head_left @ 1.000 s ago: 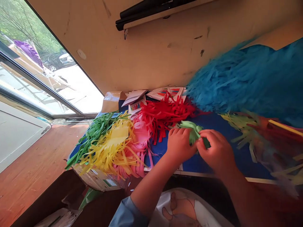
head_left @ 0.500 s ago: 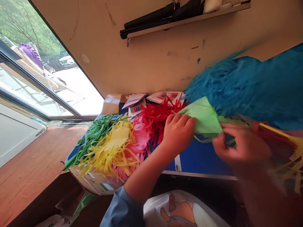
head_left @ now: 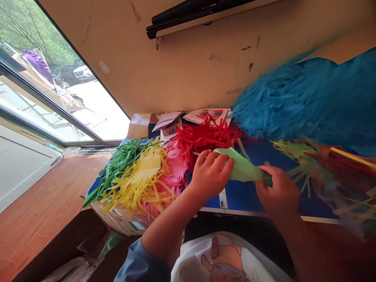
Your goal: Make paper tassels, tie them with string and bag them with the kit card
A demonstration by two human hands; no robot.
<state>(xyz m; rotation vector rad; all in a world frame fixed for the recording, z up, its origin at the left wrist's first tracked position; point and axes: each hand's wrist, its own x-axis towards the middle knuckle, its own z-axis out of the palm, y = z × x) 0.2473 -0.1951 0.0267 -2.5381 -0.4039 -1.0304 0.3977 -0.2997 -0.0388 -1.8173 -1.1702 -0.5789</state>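
Observation:
A light green piece of paper (head_left: 242, 167) is stretched between both hands above the blue board (head_left: 243, 196). My left hand (head_left: 210, 172) curls its fingers over the paper's left end. My right hand (head_left: 277, 188) pinches the right end, where the paper narrows. Just behind my left hand lie red paper strips (head_left: 208, 137), with pink strips (head_left: 174, 168) to its left.
Yellow strips (head_left: 138, 184) and dark green strips (head_left: 117, 164) are heaped on a cardboard box (head_left: 117, 223) at the left. A big mass of blue fringed paper (head_left: 308, 102) fills the right, with mixed strips (head_left: 323, 172) below it. Printed cards (head_left: 202, 115) lie against the wall.
The green paper went from a crumpled wad to a spread sheet, and now it is drawn into a narrower roll between the hands. My left hand shifted slightly left.

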